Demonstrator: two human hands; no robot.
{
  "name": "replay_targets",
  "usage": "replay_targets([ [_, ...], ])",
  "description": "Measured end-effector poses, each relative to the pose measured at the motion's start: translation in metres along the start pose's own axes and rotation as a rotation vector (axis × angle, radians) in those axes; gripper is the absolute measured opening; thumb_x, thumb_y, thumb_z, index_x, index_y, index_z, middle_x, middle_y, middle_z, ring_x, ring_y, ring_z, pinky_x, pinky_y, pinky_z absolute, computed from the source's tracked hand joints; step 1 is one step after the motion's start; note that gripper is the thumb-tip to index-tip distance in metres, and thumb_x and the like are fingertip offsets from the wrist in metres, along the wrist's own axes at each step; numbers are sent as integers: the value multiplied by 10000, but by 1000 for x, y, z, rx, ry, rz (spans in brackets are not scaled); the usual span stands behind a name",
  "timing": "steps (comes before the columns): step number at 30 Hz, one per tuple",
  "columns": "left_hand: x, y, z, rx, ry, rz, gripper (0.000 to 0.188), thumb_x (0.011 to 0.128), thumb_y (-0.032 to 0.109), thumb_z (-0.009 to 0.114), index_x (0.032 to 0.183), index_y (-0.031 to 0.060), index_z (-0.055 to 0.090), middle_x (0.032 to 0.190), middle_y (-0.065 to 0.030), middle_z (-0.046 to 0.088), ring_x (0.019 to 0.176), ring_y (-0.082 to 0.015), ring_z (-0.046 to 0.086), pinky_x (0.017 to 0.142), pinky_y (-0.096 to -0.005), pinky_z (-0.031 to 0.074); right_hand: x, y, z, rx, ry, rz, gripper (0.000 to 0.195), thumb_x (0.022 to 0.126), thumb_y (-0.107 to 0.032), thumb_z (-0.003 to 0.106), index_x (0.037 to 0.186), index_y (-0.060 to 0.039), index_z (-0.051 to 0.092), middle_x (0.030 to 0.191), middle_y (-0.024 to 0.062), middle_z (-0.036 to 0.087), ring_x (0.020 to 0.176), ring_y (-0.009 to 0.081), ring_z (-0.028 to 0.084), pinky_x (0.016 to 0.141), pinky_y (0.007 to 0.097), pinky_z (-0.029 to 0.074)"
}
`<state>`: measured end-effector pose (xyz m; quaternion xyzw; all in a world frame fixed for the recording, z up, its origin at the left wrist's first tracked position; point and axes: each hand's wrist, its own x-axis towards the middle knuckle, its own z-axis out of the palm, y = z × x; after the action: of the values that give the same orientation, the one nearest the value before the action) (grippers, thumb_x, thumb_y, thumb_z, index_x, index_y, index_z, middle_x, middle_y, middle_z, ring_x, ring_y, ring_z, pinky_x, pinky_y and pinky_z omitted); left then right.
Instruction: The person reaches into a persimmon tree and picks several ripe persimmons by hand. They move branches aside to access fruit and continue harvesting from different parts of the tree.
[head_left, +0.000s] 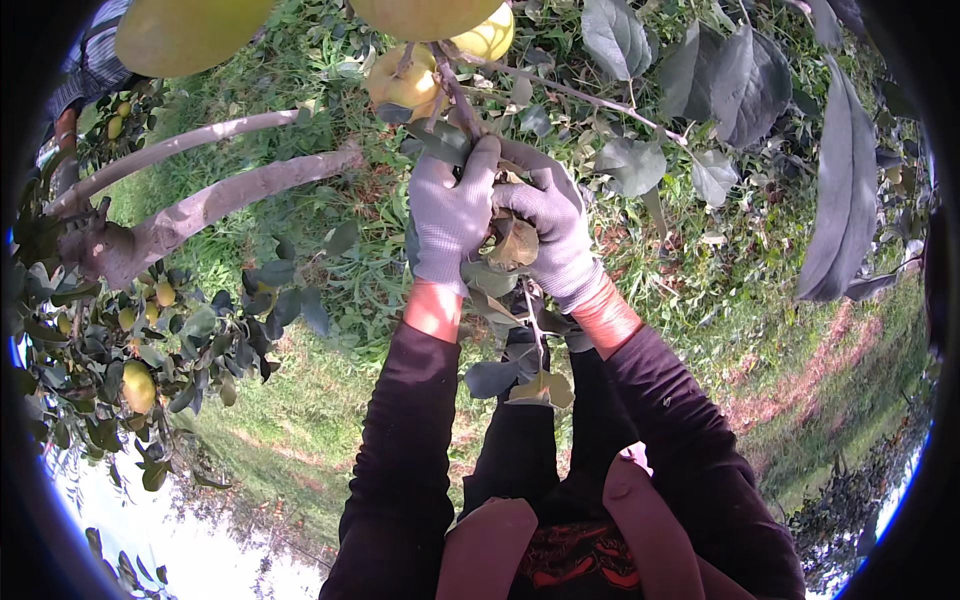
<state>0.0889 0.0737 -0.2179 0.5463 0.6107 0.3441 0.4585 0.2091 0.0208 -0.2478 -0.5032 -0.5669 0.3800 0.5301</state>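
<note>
My left hand (451, 214), in a light knitted glove, closes its thumb and fingers around the twig of a fruit tree branch (459, 97). Touching the same leafy spot from the right is my right hand (546, 214), also gloved, its fingertips curled among leaves. Between the hands sits a curled, brownish leaf (514, 244); what the right fingertips pinch is hidden. Just above the hands a yellow-green apple (403, 81) hangs by the branch, with another apple (487, 34) behind it. Larger apples (193, 34) show close to the camera at the top edge.
Two thick bare limbs (232, 184) reach in from the left. Below them is foliage with several small fruits (139, 386). Big leaves (840, 187) hang at the right. A person's striped sleeve (101, 56) is at the upper left. Grass (300, 420) covers the ground.
</note>
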Motion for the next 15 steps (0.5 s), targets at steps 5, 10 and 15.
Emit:
replay_targets([
  [5,0,-11,15,-181,62,-88,166,945,125,604,1031,-7,654,878,-44,670,769,-100,571,714,-277,464,-24,-11,-16,76,25,312,312,725,67,671,986,-94,731,1286,153,587,1179,292,584,999,362,469],
  [10,5,-34,13,-487,179,-161,217,964,199,614,986,-12,660,827,12,618,687,-86,505,625,-290,433,-43,-16,-46,130,76,374,472,808,29,664,1268,-54,601,1294,148,576,1179,252,583,1019,332,441],
  [15,14,-47,7,-660,305,-356,176,982,86,527,1118,23,619,993,-54,638,780,-153,598,734,-302,500,-49,-44,-76,93,87,521,357,848,-5,657,1205,-14,639,1142,117,657,1062,217,630,962,324,469],
])
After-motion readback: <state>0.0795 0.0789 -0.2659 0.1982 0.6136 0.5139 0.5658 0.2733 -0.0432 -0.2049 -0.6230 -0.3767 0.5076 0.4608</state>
